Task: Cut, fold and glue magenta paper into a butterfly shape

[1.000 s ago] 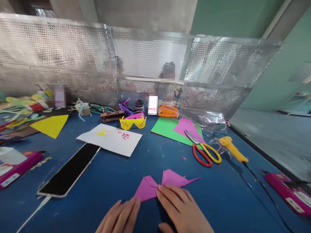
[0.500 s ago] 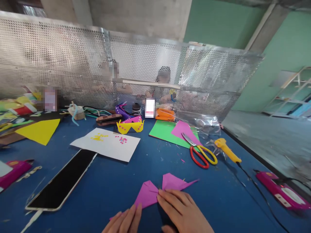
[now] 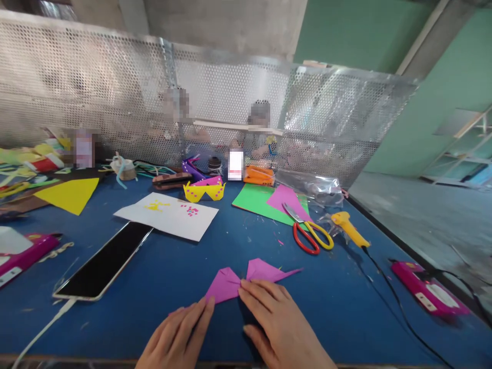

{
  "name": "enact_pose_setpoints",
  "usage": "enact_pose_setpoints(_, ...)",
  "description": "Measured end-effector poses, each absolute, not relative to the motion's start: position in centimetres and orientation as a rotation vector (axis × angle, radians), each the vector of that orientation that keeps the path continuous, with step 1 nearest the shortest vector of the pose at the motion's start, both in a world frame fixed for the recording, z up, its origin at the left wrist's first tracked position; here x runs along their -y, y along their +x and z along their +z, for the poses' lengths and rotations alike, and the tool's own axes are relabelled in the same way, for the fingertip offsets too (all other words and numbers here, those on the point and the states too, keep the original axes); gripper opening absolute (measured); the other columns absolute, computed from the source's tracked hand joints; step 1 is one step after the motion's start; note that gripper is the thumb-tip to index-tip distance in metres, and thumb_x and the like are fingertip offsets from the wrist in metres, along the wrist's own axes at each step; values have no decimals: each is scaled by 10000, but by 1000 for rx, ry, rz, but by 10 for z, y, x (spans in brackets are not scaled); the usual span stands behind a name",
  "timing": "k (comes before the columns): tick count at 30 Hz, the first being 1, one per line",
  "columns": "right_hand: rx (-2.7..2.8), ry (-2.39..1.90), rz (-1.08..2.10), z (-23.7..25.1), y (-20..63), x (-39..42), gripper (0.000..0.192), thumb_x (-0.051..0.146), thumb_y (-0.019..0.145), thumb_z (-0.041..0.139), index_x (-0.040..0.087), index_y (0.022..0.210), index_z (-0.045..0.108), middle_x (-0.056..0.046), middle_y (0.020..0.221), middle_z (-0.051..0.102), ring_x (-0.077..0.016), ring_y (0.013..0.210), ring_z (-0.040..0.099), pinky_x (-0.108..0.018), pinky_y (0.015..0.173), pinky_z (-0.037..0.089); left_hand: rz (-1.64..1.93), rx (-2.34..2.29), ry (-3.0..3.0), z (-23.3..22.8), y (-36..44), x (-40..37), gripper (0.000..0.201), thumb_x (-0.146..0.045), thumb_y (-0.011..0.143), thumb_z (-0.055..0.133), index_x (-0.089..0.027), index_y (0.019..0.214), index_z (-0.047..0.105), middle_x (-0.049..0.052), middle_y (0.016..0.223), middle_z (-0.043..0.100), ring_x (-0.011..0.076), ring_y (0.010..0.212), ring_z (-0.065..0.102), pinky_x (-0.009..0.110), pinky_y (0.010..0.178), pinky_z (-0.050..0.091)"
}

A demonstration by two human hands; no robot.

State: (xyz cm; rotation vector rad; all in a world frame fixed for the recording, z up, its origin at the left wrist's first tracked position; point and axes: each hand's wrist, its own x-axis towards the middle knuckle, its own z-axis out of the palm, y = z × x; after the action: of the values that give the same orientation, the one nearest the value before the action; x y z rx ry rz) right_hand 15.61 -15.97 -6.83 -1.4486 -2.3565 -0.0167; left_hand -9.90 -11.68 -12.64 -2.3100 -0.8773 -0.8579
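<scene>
A purple paper cut-out (image 3: 225, 286), shaped like a two-lobed mask with a pointed tip on the right, lies on the blue table (image 3: 169, 274). My left hand (image 3: 179, 328) rests on its left end, fingers stretched out and covering that tip. With fingers extended, my right hand (image 3: 279, 320) presses its fingertips on the narrow middle, the thumb apart. Neither hand grips anything. Beyond them are scissors (image 3: 303, 228) with one red and one yellow handle, their blades on a purple paper piece (image 3: 286, 197) over green sheets (image 3: 251, 202).
A yellow glue gun (image 3: 350, 228) with a black cord and a magenta device (image 3: 430, 289) lie right. Leftward are a charging phone (image 3: 105, 264), white paper (image 3: 175, 220) with small cut bits, and yellow paper (image 3: 71, 195). Paper masks (image 3: 204, 192) stand before a perforated metal screen (image 3: 230, 87).
The view has shifted slightly, so table items sit higher in the picture and more of my hands shows. Both hands stay on the purple paper in much the same places.
</scene>
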Motion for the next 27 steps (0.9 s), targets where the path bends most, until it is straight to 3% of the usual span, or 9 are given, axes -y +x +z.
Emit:
enact_pose_setpoints(2,2304,-1463,-19,-63,152,163,418,261,993,501,206,1399,583,-6,1449,607,-233,1243,586,-391,1015,526,-898,926,-2336,-121,-94,120,661,-675,949,404,-216,1380,604,51,1092,758,213,926,647,334,930,472)
enact_pose_setpoints(7,2277,-1450,-95,-63,147,166,408,172,1009,418,136,1372,600,-61,1390,651,-261,1237,567,-440,984,526,-901,1005,-2398,-110,-83,128,678,-653,992,290,-159,1210,700,90,1049,754,228,963,640,358,982,463)
enact_pose_setpoints(15,2376,-1480,-88,-61,151,171,440,162,1010,392,125,1421,545,-70,1460,590,-254,1312,514,-447,1027,506,-828,918,-2376,-102,-87,126,720,-729,897,446,-135,1217,698,106,1084,732,239,954,652,347,883,534)
enact_pose_setpoints(20,2389,-1509,-80,-61,150,172,450,162,1011,391,137,1440,524,-62,1478,574,-245,1333,500,-456,1040,501,-914,936,-2381,-99,-84,128,682,-677,970,360,-132,1129,740,90,1012,749,223,932,655,356,925,530)
enact_pose_setpoints(27,2391,-1510,-84,-61,151,171,457,153,1004,401,139,1445,519,-64,1474,579,-240,1324,510,-446,1015,515,-919,899,-2416,-105,-85,129,656,-651,995,364,-133,1197,714,67,1143,756,220,999,656,382,925,512)
